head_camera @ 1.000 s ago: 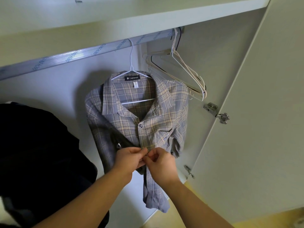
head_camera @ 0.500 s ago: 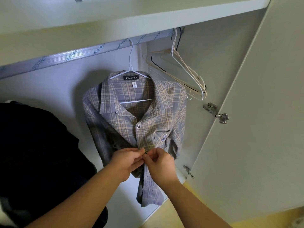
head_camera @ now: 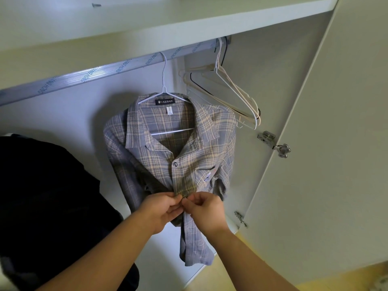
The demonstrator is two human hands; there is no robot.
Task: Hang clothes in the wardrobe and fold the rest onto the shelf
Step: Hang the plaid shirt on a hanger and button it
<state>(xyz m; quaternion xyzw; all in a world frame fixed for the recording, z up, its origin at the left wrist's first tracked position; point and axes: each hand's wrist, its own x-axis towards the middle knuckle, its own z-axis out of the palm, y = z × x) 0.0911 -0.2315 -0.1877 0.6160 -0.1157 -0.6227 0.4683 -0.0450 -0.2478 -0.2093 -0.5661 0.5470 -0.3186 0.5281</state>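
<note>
Shirt hem (head_camera: 197,257) rightward since before; left hand (head_camera: 161,208), right hand (head_camera: 206,213) both pinching its placket (head_camera: 183,181).

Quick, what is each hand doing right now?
Left hand: closed, pinching the plaid shirt at its front edge.
Right hand: closed, pinching the same shirt by the button.

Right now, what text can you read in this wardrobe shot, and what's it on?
"CAESAR": black neck label of the shirt.
"HONG", upside down, repeated: film on the rail; the word beside it is unclear.
White tag and pocket embroidery: too small to read.
</note>
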